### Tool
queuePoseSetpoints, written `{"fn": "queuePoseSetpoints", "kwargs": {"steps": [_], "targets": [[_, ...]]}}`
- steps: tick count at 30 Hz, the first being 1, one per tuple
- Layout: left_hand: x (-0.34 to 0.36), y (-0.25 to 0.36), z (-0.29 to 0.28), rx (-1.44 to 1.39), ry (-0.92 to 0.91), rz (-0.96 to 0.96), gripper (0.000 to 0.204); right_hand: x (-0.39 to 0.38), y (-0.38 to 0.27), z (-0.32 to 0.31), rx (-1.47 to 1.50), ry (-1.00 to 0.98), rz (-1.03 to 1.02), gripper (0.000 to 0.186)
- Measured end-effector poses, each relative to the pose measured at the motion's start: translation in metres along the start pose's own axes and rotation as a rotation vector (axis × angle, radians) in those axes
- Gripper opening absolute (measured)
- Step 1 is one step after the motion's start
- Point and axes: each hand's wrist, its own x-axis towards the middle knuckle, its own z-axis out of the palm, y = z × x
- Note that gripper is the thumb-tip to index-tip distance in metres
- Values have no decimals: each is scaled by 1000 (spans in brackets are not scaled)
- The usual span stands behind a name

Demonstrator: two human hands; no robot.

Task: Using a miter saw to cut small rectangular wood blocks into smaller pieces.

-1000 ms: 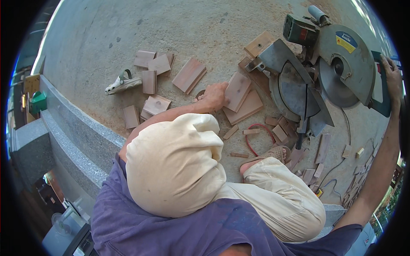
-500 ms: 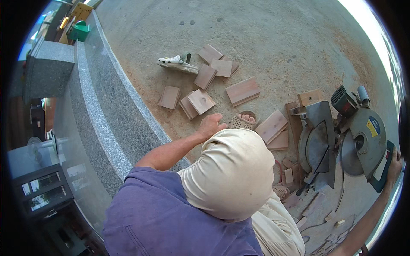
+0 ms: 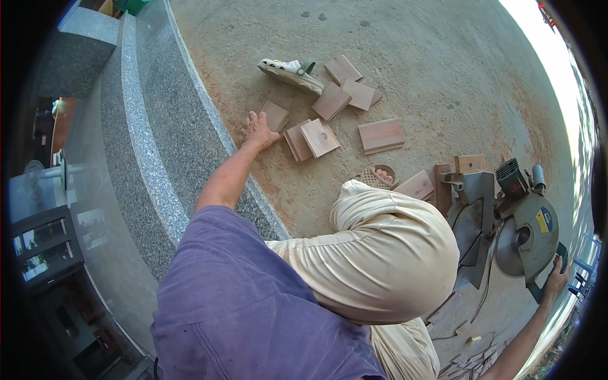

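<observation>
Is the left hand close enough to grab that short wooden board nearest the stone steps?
Looks like yes. The left hand is spread open right at the short wooden board, and nothing seems to block the way; the white clog lies beyond it.

Pale clog [image 3: 288,75] on concrete floor [image 3: 456,76]; grey stone steps [image 3: 166,95], left; green object [image 3: 132,5], upper left edge.

two hands [image 3: 258,132] [image 3: 557,280], one saw [image 3: 533,231], one unworn clog [image 3: 288,74], at least eight boards [image 3: 382,133]
</observation>
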Motion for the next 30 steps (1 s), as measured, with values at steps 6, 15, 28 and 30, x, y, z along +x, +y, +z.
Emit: {"fn": "queuePoseSetpoints", "kwargs": {"steps": [6,15,28,30], "targets": [[42,-47,-23,-385,-172,-14,77,-2,-23,-4,-58,5,11,61],[28,-62,-45,-974,-472,-252,43,4,-4,-4,37,-28,4,60],[7,-14,7,-22,-133,-146,95,-5,-24,-4,-41,11,-32,68],[5,-11,-5,36,-198,-200,87,-6,-37,-6,-42,-25,-9,68]]}}
